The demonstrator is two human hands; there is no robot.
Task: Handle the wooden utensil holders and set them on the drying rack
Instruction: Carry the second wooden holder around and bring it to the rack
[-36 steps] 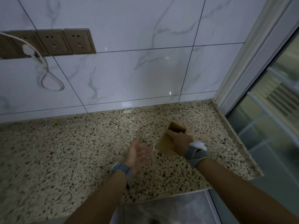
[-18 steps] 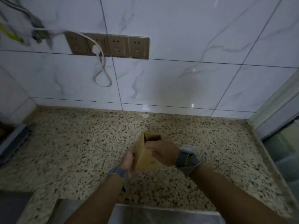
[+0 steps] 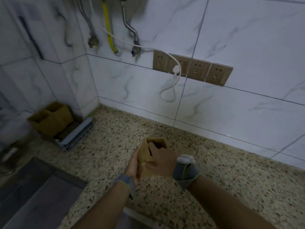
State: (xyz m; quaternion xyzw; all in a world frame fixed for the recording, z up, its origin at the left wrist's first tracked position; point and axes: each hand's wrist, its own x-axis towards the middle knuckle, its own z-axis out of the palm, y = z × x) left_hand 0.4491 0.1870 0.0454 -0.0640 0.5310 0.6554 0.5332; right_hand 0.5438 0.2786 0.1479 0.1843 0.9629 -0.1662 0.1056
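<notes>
Forearms: bare, no sleeves seen.
Left hand (image 3: 134, 164): grey wrist strap (image 3: 123, 180) worn.
Right hand (image 3: 162, 161): grey wrist wrap (image 3: 186, 173), topped by a white rounded piece (image 3: 185, 159).

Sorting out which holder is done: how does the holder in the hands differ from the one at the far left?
The held holder is gripped between the left hand and right hand above the counter; the left holder stands untouched on the rack. The left one shows two compartments, the held one a single opening. Both are tan wood, open-topped.
</notes>
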